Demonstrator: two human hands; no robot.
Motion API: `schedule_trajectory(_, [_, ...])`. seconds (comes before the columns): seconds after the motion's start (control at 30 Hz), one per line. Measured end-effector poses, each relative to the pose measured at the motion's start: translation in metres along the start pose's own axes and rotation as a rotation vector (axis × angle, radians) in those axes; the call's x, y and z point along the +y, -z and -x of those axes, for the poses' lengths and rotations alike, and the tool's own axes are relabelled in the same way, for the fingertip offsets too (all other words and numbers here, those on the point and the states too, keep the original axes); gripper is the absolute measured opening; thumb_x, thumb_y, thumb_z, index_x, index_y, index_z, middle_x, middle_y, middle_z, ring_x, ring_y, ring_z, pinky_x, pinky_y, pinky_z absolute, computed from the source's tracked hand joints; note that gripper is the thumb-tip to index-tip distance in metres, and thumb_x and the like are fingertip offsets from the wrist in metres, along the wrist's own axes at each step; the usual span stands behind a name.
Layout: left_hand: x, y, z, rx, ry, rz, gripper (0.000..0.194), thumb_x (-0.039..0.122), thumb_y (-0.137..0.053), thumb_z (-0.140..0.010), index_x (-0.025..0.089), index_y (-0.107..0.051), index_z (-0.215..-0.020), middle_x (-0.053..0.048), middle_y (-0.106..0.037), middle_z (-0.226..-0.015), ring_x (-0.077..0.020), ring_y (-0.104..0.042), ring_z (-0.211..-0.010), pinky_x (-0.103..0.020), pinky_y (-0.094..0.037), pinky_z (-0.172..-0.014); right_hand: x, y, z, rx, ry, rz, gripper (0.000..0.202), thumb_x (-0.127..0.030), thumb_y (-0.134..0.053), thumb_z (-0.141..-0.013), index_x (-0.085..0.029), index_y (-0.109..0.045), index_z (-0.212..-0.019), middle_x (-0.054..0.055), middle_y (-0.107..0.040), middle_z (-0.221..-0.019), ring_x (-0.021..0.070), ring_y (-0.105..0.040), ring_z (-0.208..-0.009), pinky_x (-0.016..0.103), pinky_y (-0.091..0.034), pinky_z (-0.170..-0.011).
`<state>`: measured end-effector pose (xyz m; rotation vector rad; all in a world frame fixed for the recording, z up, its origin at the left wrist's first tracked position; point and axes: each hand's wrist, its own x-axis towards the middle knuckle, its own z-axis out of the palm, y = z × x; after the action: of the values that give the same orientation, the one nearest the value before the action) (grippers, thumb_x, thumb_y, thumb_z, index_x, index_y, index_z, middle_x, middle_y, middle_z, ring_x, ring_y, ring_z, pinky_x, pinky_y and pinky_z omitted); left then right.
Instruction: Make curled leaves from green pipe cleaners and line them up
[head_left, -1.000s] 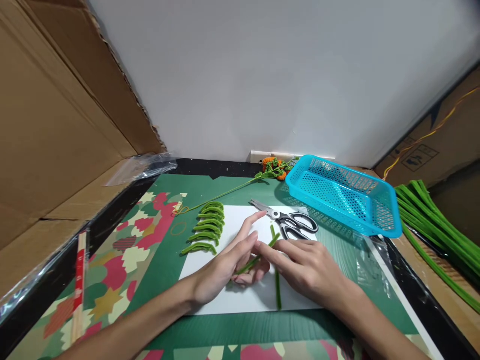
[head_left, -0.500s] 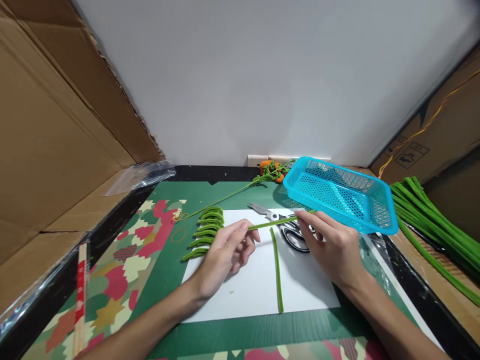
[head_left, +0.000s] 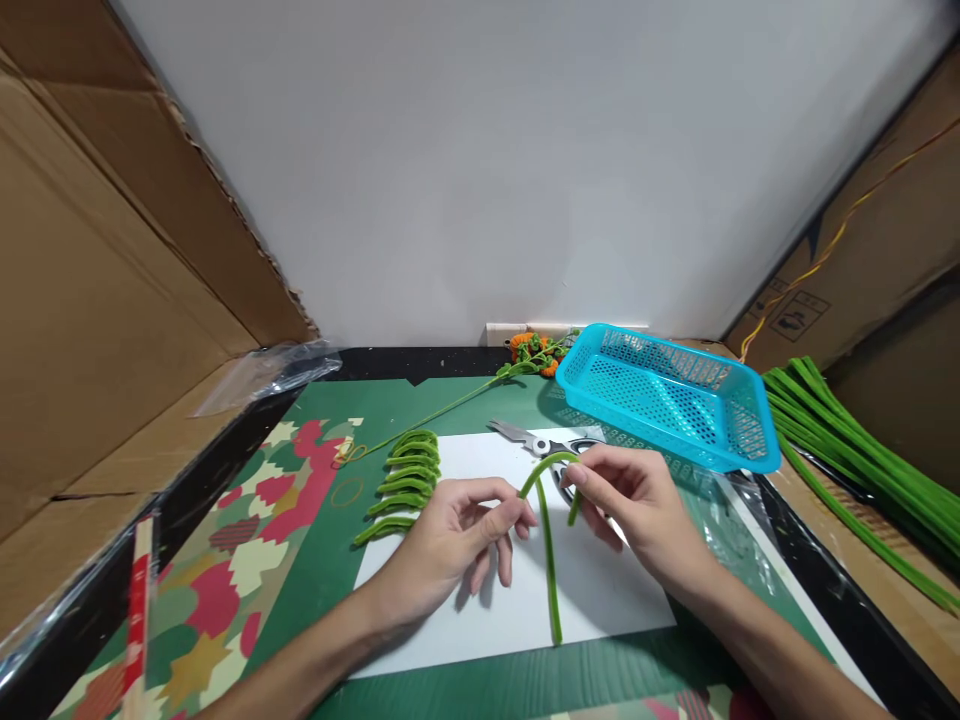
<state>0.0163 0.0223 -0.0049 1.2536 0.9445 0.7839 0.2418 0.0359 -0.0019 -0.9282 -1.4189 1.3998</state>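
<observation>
Pale wall (head_left: 450, 180) stands behind. Cardboard (head_left: 90, 220) lines the left side; clear plastic bag (head_left: 262, 378) lies beside it. Twisted yellow cord (head_left: 825, 258) crosses printed carton (head_left: 802, 315) at right.

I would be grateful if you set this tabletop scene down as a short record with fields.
Left hand: pinches one end of the arched green pipe cleaner
Right hand: pinches the same piece, a short end hanging below
On white paper: nearly straight pipe cleaner
Left side: column of bent pipe cleaners
Beyond hands: scissors, blades apart; orange flowers
Right side: blue basket; bundle of long green pipe cleaners
</observation>
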Motion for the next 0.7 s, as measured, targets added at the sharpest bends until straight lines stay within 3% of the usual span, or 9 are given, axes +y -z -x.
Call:
schedule_trajectory(0.13, [0.000, -0.003, 0.001, 0.015, 0.032, -0.053, 0.045, 0.055, -0.069, -0.097, 0.012, -0.075, -0.086, -0.002, -0.066, -0.058, -0.0091, -0.056, -0.041, -0.014, -0.041, -0.036, 0.007, -0.005, -0.004, -0.146, -0.094, -0.269, 0.034, -0.049, -0.071, -0.098, -0.017, -0.067, -0.088, -0.003, -0.066, -0.060, 0.0080, -0.056, -0.039, 0.019, -0.041, -0.041])
schedule_trajectory(0.3, [-0.004, -0.005, 0.002, -0.002, 0.087, -0.082, 0.047, 0.058, -0.067, -0.097, 0.013, -0.072, -0.085, -0.002, -0.065, -0.056, -0.0099, -0.056, -0.040, -0.015, -0.041, -0.037, 0.016, -0.012, -0.005, -0.211, -0.153, -0.375, 0.033, -0.049, -0.076, -0.095, -0.018, -0.065, -0.101, 0.001, -0.074, -0.073, 0.0109, -0.064, -0.048, 0.021, -0.053, -0.049])
schedule_trajectory(0.4, [-0.005, -0.005, 0.003, -0.007, 0.103, -0.114, 0.049, 0.060, -0.064, -0.098, 0.013, -0.073, -0.085, -0.002, -0.064, -0.055, -0.0099, -0.055, -0.041, -0.016, -0.039, -0.038, 0.015, -0.013, -0.004, -0.198, -0.128, -0.295, 0.035, -0.050, -0.077, -0.094, -0.018, -0.064, -0.097, 0.001, -0.074, -0.070, 0.0109, -0.064, -0.049, 0.021, -0.052, -0.050])
schedule_trajectory(0.53, [-0.003, -0.005, 0.004, -0.020, 0.100, -0.189, 0.051, 0.057, -0.064, -0.100, 0.013, -0.075, -0.078, -0.001, -0.061, -0.049, -0.0072, -0.047, -0.039, -0.015, -0.034, -0.039, 0.011, -0.013, -0.001, -0.091, -0.056, -0.153, 0.031, -0.045, -0.082, -0.090, -0.018, -0.068, -0.094, -0.002, -0.071, -0.066, 0.0082, -0.059, -0.047, 0.018, -0.047, -0.048])
schedule_trajectory(0.7, [-0.001, -0.007, 0.004, -0.076, 0.110, -0.182, 0.051, 0.057, -0.065, -0.098, 0.012, -0.080, -0.081, -0.002, -0.061, -0.051, -0.0085, -0.050, -0.040, -0.016, -0.035, -0.039, 0.009, -0.013, 0.001, -0.074, -0.084, -0.160, 0.032, -0.047, -0.084, -0.087, -0.018, -0.070, -0.087, -0.001, -0.071, -0.062, 0.0115, -0.063, -0.043, 0.019, -0.048, -0.041])
